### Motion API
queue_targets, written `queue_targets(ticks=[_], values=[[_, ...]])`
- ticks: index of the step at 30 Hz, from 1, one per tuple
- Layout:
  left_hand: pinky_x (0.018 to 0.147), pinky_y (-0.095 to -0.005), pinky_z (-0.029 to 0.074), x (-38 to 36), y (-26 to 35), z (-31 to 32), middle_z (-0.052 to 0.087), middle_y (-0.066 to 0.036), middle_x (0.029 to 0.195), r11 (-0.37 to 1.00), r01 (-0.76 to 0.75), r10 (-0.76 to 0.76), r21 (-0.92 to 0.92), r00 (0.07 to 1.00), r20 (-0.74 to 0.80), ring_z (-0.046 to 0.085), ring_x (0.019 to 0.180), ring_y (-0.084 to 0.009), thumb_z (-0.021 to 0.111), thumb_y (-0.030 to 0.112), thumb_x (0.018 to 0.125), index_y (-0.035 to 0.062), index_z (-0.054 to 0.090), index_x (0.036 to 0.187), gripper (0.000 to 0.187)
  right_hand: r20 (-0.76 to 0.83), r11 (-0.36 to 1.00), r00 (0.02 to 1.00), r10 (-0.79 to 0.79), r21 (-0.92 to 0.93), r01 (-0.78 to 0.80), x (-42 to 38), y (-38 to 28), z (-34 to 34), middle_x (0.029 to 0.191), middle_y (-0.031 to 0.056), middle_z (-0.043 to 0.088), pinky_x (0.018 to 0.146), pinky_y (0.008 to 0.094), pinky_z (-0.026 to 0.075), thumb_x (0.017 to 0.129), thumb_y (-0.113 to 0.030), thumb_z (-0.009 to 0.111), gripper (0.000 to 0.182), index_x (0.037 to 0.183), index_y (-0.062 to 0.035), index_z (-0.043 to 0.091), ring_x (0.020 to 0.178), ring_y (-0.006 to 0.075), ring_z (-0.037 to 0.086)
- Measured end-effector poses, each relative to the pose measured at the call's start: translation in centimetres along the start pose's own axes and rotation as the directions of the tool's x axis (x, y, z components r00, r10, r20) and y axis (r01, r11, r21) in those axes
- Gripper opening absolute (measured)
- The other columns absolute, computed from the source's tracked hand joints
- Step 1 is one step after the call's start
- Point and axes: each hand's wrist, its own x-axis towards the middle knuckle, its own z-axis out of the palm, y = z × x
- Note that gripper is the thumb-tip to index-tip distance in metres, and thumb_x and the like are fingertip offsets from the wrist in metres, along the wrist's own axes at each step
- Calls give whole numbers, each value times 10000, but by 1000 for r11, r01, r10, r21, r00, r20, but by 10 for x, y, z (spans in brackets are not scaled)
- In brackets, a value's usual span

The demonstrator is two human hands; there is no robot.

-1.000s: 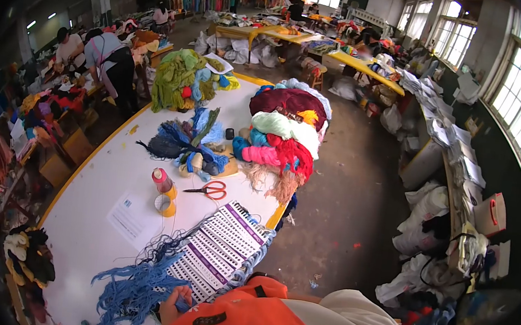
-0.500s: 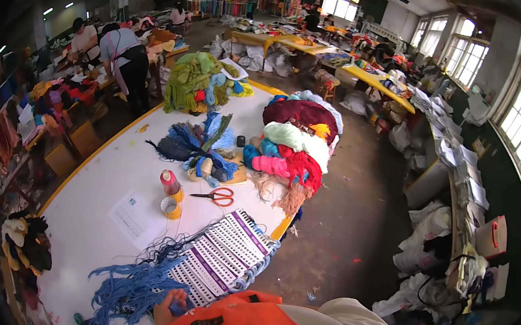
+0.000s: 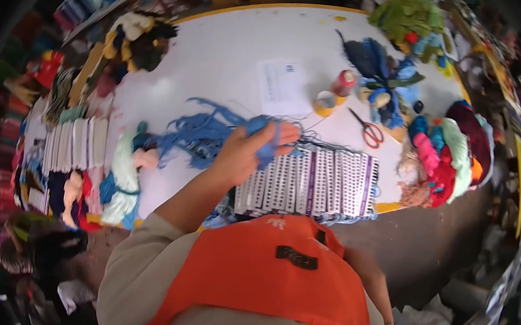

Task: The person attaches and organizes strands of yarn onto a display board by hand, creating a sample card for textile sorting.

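My left hand (image 3: 251, 145) reaches over the table with its fingers stretched together and its thumb bent over blue yarn (image 3: 266, 153), which hangs across the palm. More loose blue strands (image 3: 190, 133) spread on the table to its left. Just right of this hand lies a row of white strips (image 3: 334, 183) with dark marks and purple bands, with yarn along the edges. Red-handled scissors (image 3: 372, 136) rest beyond the strips, near a pink thread cone (image 3: 345, 81) and a yellow-sided roll (image 3: 325, 104). My right forearm (image 3: 370, 279) passes behind the orange apron, which hides the right hand.
A printed sheet (image 3: 281, 88) lies on the white table (image 3: 222, 44). Blue and dark yarn (image 3: 386, 80), green yarn (image 3: 409, 18) and a multicoloured heap (image 3: 449, 150) are at the right. Pale green hanks (image 3: 124, 177) and a stack of white strips (image 3: 75, 143) are at the left.
The view has swung left and down onto the table. My left hand has risen from low by the apron to above the table, with blue yarn in it.
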Motion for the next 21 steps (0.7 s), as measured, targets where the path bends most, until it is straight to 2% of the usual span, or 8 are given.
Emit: queue_targets(ticks=[2,3,4,6,8,11,14,21], values=[[1073,-464,389,6,0,4,481,-263,1360,997,11,-4,-80,997,77,455,1302,-348,402,366,1027,-132,430,1317,577,-9,999,999,-39,-35,39,18,-20,-12,849,46,682,733,337,507,942,-206,592,223,1011,-6,664,770,201,635],[1093,-472,366,7,-3,5,443,-265,1398,991,33,-18,-132,993,112,419,1333,-349,367,392,1034,-134,413,1331,606,-76,954,995,59,297,-34,34,-34,-22,862,44,667,703,315,506,932,-143,598,174,1033,-8,641,754,164,622],[1113,-475,337,7,-5,10,401,-249,1438,991,46,-28,-124,990,139,378,1362,-340,324,427,1036,-133,388,1352,647,-110,797,978,179,598,-79,55,-63,-39,875,41,651,672,292,505,922,-80,603,151,1055,-9,617,739,126,609],[1078,-450,390,6,-14,16,458,-237,1387,979,53,-31,-196,993,115,436,1315,-317,363,403,1033,-141,423,1317,616,-137,327,975,175,942,74,81,-116,-56,845,5,597,625,232,473,928,-63,583,129,1047,-21,606,700,85,571],[1035,-379,442,2,-17,19,528,-206,1332,975,62,-38,-213,993,113,502,1261,-257,395,400,1030,-129,484,1282,591,-40,262,994,101,965,13,102,-148,-65,956,26,600,598,220,472,928,-63,583,180,1104,-26,586,664,70,532],[1012,-321,432,-6,-16,20,571,-149,1311,1000,4,-6,11,989,145,549,1191,-203,445,379,1020,-38,590,1236,491,64,84,998,22,994,-66,126,-179,-66,814,-6,594,547,194,451,907,-107,657,206,1090,-29,604,659,40,517],[1047,-347,387,-12,-11,14,595,-149,1287,951,-120,91,286,989,114,540,1213,-216,466,247,1008,-30,632,1190,371,2,117,1000,24,993,-5,138,-191,-54,823,-5,615,534,193,435,904,-107,665,120,993,-27,649,648,43,501],[909,-295,477,-16,-11,1,679,-108,1098,962,-124,139,245,989,-47,620,1010,-152,520,217,987,-38,654,1119,317,52,22,999,-5,998,-52,143,-199,-40,819,-4,618,528,194,429,911,-121,660,94,961,-42,654,629,40,495]])
